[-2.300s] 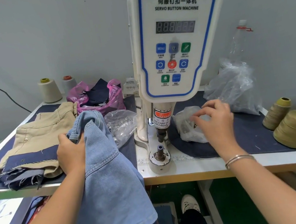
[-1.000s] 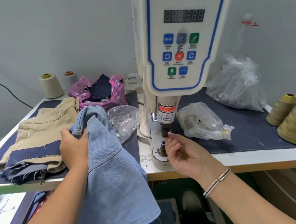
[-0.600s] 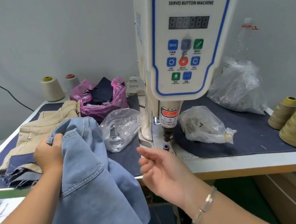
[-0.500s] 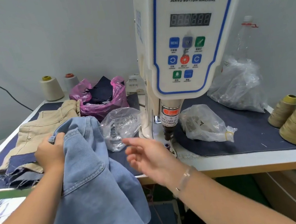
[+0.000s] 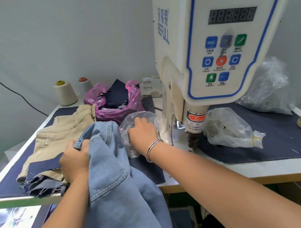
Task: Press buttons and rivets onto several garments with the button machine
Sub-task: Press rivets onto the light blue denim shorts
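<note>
right hand (image 5: 142, 132) moves from the machine's (image 5: 212, 38) die to the clear bag (image 5: 137, 119) left of it, fingers curled into it; left hand (image 5: 75, 158) grips the denim (image 5: 112, 176), not yet pressed, it seems

A light blue denim garment (image 5: 112, 176) is draped over the front edge of the table, its upper part bunched on the tabletop and its lower part hanging below the edge; a seamed corner at its top is gripped from the left. A beige garment (image 5: 61, 137) is laid folded on the dark cloth to the left, just behind the denim one. The white button machine (image 5: 213, 48) is stood upright to the right, its blue-bordered control panel faced forward and its press head held above the table. A clear plastic bag (image 5: 137, 121) is seen between the denim garment and the machine, and a second clear bag (image 5: 228, 130) is laid just right of the press head
</note>
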